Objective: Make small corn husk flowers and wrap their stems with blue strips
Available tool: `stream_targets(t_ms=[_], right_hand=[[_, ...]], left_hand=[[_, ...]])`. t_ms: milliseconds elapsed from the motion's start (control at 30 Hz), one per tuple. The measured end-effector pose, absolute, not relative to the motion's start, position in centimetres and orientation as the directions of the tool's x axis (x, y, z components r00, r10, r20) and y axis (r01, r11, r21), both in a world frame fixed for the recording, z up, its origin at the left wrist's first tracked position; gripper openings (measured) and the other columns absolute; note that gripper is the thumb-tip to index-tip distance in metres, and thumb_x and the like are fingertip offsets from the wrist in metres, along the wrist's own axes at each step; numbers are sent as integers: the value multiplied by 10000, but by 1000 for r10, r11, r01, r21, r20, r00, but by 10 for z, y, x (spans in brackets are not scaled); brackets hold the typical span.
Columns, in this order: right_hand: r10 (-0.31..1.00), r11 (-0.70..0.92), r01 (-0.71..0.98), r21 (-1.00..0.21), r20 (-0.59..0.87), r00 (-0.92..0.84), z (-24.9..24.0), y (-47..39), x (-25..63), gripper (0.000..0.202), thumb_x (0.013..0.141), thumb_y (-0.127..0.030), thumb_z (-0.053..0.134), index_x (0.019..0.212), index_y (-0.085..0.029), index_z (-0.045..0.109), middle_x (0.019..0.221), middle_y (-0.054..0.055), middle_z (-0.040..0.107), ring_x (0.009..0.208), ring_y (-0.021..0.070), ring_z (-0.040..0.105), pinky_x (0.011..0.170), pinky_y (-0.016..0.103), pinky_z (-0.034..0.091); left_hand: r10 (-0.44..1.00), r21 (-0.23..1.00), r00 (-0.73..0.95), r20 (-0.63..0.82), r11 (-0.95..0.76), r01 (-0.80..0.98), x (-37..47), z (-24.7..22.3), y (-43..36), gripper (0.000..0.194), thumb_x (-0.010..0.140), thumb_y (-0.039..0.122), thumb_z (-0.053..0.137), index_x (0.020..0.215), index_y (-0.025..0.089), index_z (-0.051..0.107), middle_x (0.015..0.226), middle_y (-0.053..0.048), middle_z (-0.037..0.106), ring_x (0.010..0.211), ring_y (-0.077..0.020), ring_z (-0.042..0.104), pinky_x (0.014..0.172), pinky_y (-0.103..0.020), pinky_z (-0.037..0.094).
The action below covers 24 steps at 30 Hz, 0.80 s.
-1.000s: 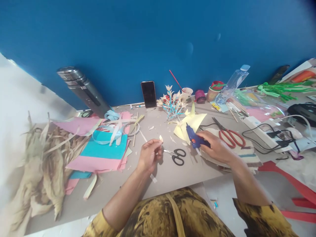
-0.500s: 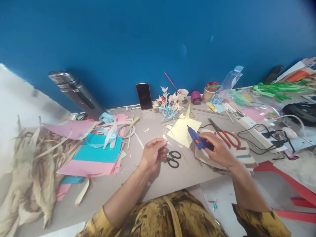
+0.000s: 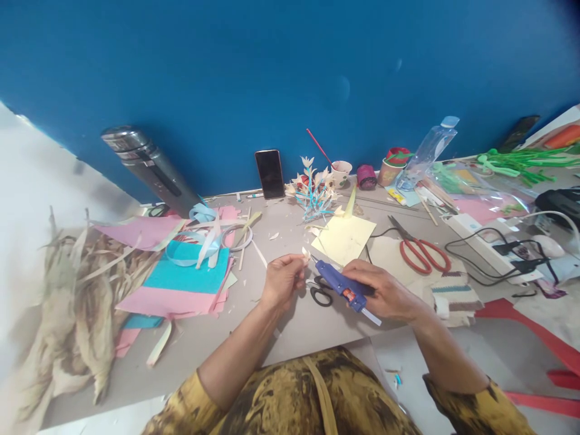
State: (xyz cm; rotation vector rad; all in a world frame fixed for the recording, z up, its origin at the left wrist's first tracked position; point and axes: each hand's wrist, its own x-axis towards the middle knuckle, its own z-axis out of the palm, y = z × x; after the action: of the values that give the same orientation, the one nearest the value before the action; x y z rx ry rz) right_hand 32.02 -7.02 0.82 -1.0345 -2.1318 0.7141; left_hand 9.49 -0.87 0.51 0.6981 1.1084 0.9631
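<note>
My left hand [image 3: 284, 281] is closed, pinching a small pale petal-like piece [image 3: 306, 254] between thumb and fingertips. My right hand [image 3: 380, 291] is wrapped round a blue glue gun [image 3: 338, 279], a clear glue stick jutting from its back end. The gun's tip is at the pale piece; whether they touch cannot be told. Black-handled scissors [image 3: 321, 296] lie partly under the gun. Behind are a yellow paper sheet [image 3: 344, 237] and a bunch of cream flowers on light blue stems [image 3: 312, 194].
Pink and turquoise sheets [image 3: 188, 272] and dried husks [image 3: 58, 302] lie left. A phone [image 3: 269, 174] and a flask [image 3: 151, 172] lean on the blue wall. Rightward are red-handled scissors [image 3: 423, 255], folded cloth [image 3: 453, 297], a plastic bottle [image 3: 428, 151] and a power strip [image 3: 483, 244] with cables.
My right hand has brought the glue gun left and down from over the yellow sheet to the piece in my left hand. The view has shifted slightly.
</note>
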Motion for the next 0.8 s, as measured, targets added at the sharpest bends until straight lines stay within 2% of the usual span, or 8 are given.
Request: stream_targets(t_ms=[233,800], right_hand=[[823,540,490,-684,307,-479,7,-71,320,163,966,-258,598,1092,-193,677,961,99,664,877,202,632,762,309,514],[830,528,535,-660,268,-488,10,-71,323,146,964,-241,593,1067,-198,688,949,82,668,867,196,629,755,299,494]], left_hand=[[914,883,133,-384,405,-235,97,2,-10,125,606,216,744,678,116,721,486,26,497,445,-60,379,405,-192,259],[918,884,142,-371,396,-248,97,2,-11,148,606,230,773,680,111,725,478,23,497,442,-56,366,407,-192,253]])
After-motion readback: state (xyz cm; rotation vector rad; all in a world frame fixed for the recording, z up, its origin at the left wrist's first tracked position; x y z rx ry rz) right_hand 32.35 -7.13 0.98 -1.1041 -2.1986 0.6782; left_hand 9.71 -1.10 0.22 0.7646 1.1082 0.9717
